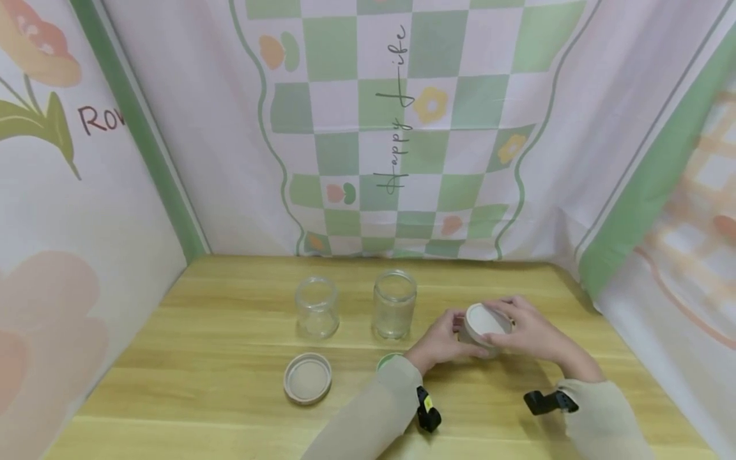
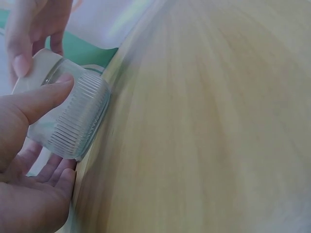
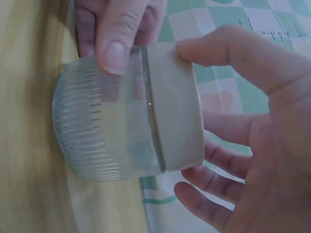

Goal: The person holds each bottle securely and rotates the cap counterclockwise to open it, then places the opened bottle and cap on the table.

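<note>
A ribbed clear glass jar (image 3: 92, 121) with a whitish lid (image 1: 489, 321) on its mouth is between the two hands, at the right of the table. The left hand (image 1: 445, 342) grips the jar's side, thumb across the glass in the left wrist view. Around the lid's rim curl the thumb and fingers of the right hand (image 1: 531, 329). The jar's base is at or close to the tabletop; I cannot tell if it touches. Left of the hands stand two lidless glass jars, a short rounded one (image 1: 318, 316) and a taller straight one (image 1: 394, 310).
A pale round lid (image 1: 307, 378) lies inside-up in front of the short jar. Beside the left sleeve (image 1: 374, 409), a green-rimmed round thing (image 1: 386, 361) is mostly hidden. Printed cloth (image 1: 402, 128) hangs behind and beside the wooden table (image 1: 190, 383).
</note>
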`<action>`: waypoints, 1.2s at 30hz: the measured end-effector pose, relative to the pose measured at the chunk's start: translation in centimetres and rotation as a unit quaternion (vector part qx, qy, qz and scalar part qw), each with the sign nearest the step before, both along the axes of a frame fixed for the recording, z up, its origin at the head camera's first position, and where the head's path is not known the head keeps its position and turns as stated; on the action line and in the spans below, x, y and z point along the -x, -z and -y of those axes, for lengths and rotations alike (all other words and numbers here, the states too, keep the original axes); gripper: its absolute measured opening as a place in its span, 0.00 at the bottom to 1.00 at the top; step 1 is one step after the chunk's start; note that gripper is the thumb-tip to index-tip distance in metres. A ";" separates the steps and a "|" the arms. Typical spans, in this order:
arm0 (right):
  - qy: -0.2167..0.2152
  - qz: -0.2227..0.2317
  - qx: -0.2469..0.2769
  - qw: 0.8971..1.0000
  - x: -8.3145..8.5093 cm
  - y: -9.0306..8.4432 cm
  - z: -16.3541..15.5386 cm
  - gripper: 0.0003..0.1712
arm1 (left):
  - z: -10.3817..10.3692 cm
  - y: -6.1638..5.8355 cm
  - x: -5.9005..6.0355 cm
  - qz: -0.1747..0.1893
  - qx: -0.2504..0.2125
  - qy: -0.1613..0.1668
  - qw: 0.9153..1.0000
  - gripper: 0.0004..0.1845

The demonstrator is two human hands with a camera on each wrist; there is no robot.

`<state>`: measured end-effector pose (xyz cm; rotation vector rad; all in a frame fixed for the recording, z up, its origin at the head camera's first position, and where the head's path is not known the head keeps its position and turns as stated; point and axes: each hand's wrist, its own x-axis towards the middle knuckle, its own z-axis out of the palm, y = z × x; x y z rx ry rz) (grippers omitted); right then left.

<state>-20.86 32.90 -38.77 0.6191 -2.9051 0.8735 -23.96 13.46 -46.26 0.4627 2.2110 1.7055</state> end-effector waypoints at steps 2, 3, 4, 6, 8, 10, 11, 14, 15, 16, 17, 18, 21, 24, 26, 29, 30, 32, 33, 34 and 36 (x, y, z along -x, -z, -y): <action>-0.015 -0.004 -0.006 1.000 0.3 -0.1 -0.2 0.39 | 0.1 -0.1 0.0 -0.002 0.002 -0.002 1.000 0.39; -0.025 -0.005 -0.009 1.000 0.5 -0.1 -0.3 0.39 | 0.2 -0.1 0.0 -0.003 0.003 -0.003 1.000 0.39; -0.035 -0.006 -0.011 0.999 0.7 -0.1 -0.4 0.39 | 0.2 -0.2 0.0 -0.004 0.005 -0.004 1.000 0.39; -0.054 -0.004 -0.014 0.998 1.0 -0.2 -0.6 0.39 | 0.3 -0.3 0.0 -0.005 0.008 -0.005 1.000 0.39; -0.073 0.001 -0.013 0.997 1.3 -0.3 -0.7 0.39 | 0.4 -0.4 0.0 -0.005 0.011 -0.006 1.000 0.39; -0.094 0.006 -0.005 0.996 1.4 -0.4 -0.9 0.39 | 0.4 -0.6 0.0 -0.003 0.010 -0.005 1.000 0.39; -0.102 0.010 -0.001 0.995 1.5 -0.5 -0.9 0.40 | 0.4 -0.6 -0.1 -0.003 0.010 -0.005 1.000 0.39; -0.120 0.019 0.007 0.993 1.5 -0.6 -1.0 0.41 | 0.3 -0.8 -0.2 0.003 0.004 -0.004 1.000 0.38; -0.122 0.022 0.010 0.992 1.4 -0.7 -1.0 0.41 | 0.3 -0.8 -0.2 0.006 0.002 -0.003 1.000 0.38; -0.124 0.025 0.011 0.992 1.4 -0.7 -1.0 0.42 | 0.3 -0.8 -0.3 0.009 0.000 -0.002 1.000 0.38; -0.123 0.029 0.014 0.992 1.3 -0.6 -1.0 0.42 | 0.3 -0.8 -0.3 0.011 -0.002 -0.002 1.000 0.37; -0.121 0.034 0.016 0.992 1.2 -0.6 -1.0 0.43 | 0.3 -0.8 -0.3 0.012 -0.004 -0.001 1.000 0.37; -0.118 0.047 0.025 0.992 1.1 -0.3 -0.9 0.44 | 0.3 -0.7 -0.3 0.012 -0.003 -0.003 1.000 0.38; -0.117 0.041 0.032 0.992 0.9 0.1 -0.8 0.44 | 0.2 -0.6 -0.3 0.008 0.003 -0.005 1.000 0.38; -0.115 0.028 0.034 0.992 0.8 0.4 -0.7 0.43 | 0.2 -0.6 -0.3 0.007 0.006 -0.006 1.000 0.39; -0.093 0.019 0.032 0.995 0.5 0.5 -0.5 0.44 | 0.1 -0.7 -0.3 0.007 0.011 -0.006 1.000 0.39; -0.079 0.022 0.032 0.996 0.4 0.5 -0.5 0.44 | 0.1 -0.8 -0.4 0.007 0.012 -0.006 1.000 0.38; -0.048 0.032 0.032 0.998 0.2 0.5 -0.3 0.45 | 0.1 -0.8 -0.4 0.008 0.014 -0.007 1.000 0.38; -0.031 0.035 0.028 0.999 0.2 0.4 -0.1 0.45 | 0.1 -0.9 -0.4 0.010 0.012 -0.007 1.000 0.37; -0.012 0.037 0.025 0.999 0.2 0.4 0.1 0.45 | 0.2 -0.9 -0.4 0.011 0.009 -0.007 1.000 0.37; 0.024 0.032 0.012 0.999 0.2 0.3 0.5 0.45 | 0.2 -0.8 -0.4 0.014 0.003 -0.006 1.000 0.36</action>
